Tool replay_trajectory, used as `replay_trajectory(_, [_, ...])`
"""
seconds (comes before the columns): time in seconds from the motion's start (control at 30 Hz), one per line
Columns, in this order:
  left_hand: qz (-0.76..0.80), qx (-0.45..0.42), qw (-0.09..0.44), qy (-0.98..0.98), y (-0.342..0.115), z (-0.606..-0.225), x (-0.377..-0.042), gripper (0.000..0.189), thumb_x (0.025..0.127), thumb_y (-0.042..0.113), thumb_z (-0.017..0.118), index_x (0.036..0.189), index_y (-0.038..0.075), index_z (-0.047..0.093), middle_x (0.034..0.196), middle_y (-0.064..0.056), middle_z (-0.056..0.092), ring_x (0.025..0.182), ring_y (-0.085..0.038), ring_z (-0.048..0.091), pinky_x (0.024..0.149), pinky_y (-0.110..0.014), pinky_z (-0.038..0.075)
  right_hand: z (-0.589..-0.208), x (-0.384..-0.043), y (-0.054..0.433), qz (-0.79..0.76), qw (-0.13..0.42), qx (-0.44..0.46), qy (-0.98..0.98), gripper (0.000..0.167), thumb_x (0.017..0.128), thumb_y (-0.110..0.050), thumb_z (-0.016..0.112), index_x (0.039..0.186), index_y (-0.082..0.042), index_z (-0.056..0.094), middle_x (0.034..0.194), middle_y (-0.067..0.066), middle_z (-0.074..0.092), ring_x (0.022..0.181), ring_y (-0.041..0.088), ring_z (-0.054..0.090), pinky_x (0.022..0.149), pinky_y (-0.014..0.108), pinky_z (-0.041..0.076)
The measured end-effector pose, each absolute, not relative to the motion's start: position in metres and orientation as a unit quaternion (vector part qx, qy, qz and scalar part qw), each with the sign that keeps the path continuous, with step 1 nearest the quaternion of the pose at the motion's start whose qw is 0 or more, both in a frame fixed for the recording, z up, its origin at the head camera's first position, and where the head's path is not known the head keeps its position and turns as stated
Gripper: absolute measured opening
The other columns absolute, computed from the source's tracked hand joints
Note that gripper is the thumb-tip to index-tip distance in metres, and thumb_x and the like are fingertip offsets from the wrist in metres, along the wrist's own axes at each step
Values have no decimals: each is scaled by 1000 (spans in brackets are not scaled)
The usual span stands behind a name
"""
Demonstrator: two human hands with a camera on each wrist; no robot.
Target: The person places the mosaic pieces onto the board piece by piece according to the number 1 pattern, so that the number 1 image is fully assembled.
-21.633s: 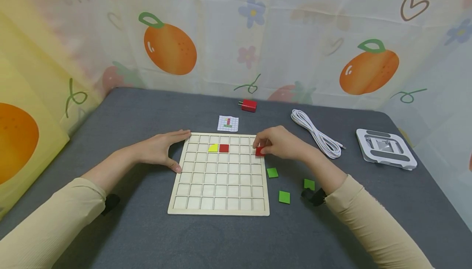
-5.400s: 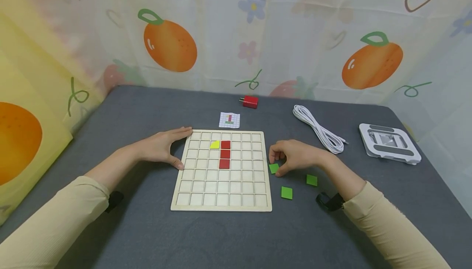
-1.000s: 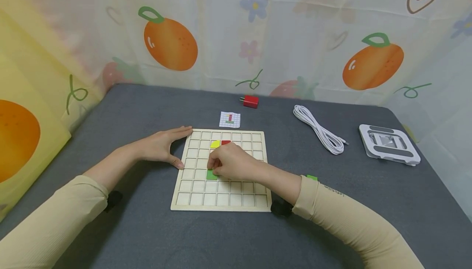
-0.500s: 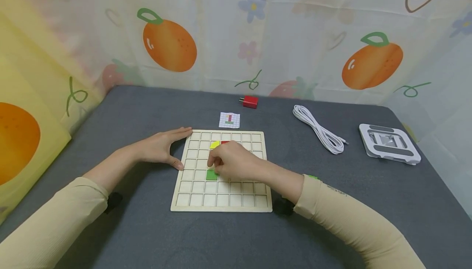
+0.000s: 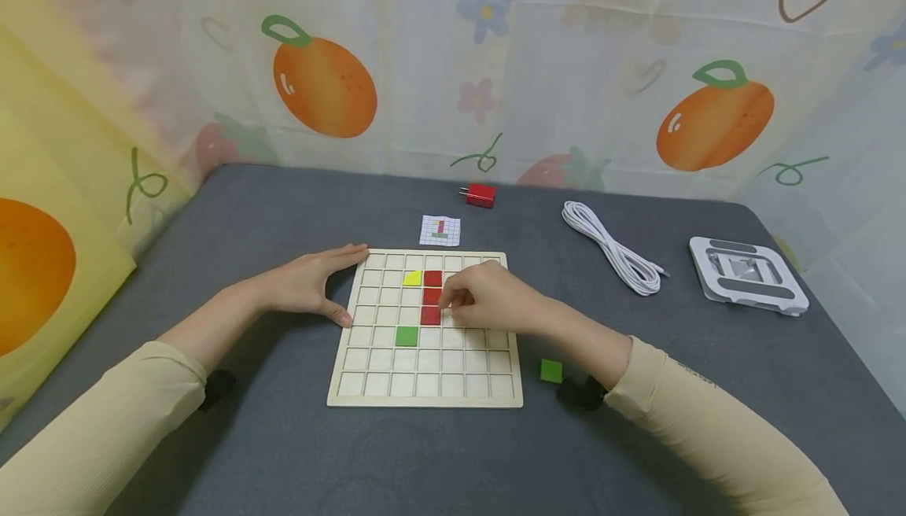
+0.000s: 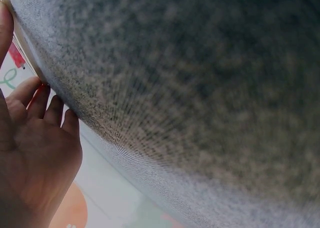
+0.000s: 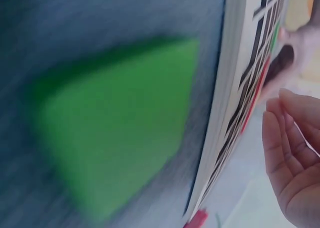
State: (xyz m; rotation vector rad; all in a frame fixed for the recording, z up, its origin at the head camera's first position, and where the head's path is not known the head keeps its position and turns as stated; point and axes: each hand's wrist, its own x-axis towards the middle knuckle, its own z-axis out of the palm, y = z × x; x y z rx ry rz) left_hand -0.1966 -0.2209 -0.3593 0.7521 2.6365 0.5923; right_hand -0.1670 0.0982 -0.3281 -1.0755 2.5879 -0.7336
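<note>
Left hand (image 5: 307, 280): digits spread, touching the board's (image 5: 425, 383) left edge; only the left wrist view shows its palm.
Right hand (image 5: 488, 296): fingers loosely bent over the board, gripping no tile; contact with the red tiles (image 5: 431, 296) is hard to judge.
Board's green tile (image 5: 406, 336): diagonally below-left of the red column.
Loose green tile (image 7: 125, 118): beyond the right edge; right wrist view adds its side, blurred.
Room: grey cloth (image 5: 425, 461) along the near edge.
</note>
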Motion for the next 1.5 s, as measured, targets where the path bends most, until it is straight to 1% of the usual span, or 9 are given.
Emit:
replay_trajectory(0.23, [208,269,166,926,-222,-361,-198,117,67,56,84,157,9,25,165,-17,21,153,-42,19,117,-64,25,-322,-169,137,-274,127,-321,898,12,87,-8,71,98,-12,75,79,-3,69,71,7,58,64,21,48])
replay_trajectory(0.37, [211,273,165,924,-222,-362,-198,118,68,57,84,157,8,25,166,-17,21,153,-42,20,117,-65,25,-324,-168,160,-286,138,-308,897,12,88,-10,71,99,-13,75,80,-4,70,71,7,60,66,22,50])
replay_trajectory(0.43, [211,273,166,924,-223,-362,-198,118,67,57,84,157,8,25,166,-17,21,153,-42,20,117,-64,25,-326,-168,172,-290,147,-305,895,12,89,-11,71,99,-14,75,82,-5,71,74,6,62,70,22,53])
replay_trajectory(0.57, [210,273,166,924,-223,-362,-197,118,67,57,84,157,8,25,165,-18,21,153,-42,20,117,-64,26,-330,-166,192,-299,181,-300,888,13,90,-13,70,101,-15,74,84,-6,72,77,6,65,75,23,55])
replay_trajectory(0.67, [210,270,167,925,-223,-362,-197,119,67,57,84,157,8,25,165,-17,21,153,-41,20,117,-63,26,-333,-167,204,-305,210,-302,879,16,89,-15,72,105,-15,74,86,-5,72,78,7,66,74,24,56])
replay_trajectory(0.87, [213,275,165,923,-223,-362,-197,118,67,57,84,157,8,25,165,-17,22,153,-42,20,116,-64,26,-338,-172,219,-324,281,-309,849,28,86,-20,77,113,-15,71,96,1,72,87,11,67,77,25,56])
replay_trajectory(1.03, [212,273,166,924,-222,-362,-197,118,67,57,84,157,9,25,165,-17,21,153,-42,20,116,-64,26,-339,-176,225,-322,340,-330,820,37,82,-19,80,118,-19,70,108,3,69,98,18,62,83,26,54])
replay_trajectory(1.23, [212,264,173,925,-222,-362,-198,118,67,56,85,158,10,24,166,-16,20,154,-40,19,117,-63,26,-340,-177,225,-299,372,-366,799,41,76,-18,84,115,-25,73,112,1,63,98,19,52,86,27,47])
replay_trajectory(1.5, [211,267,171,925,-222,-359,-196,117,68,55,85,157,9,25,165,-18,21,153,-42,20,116,-64,27,-342,-174,223,-273,366,-388,801,40,73,-18,86,110,-31,75,112,-2,58,104,17,43,90,29,40])
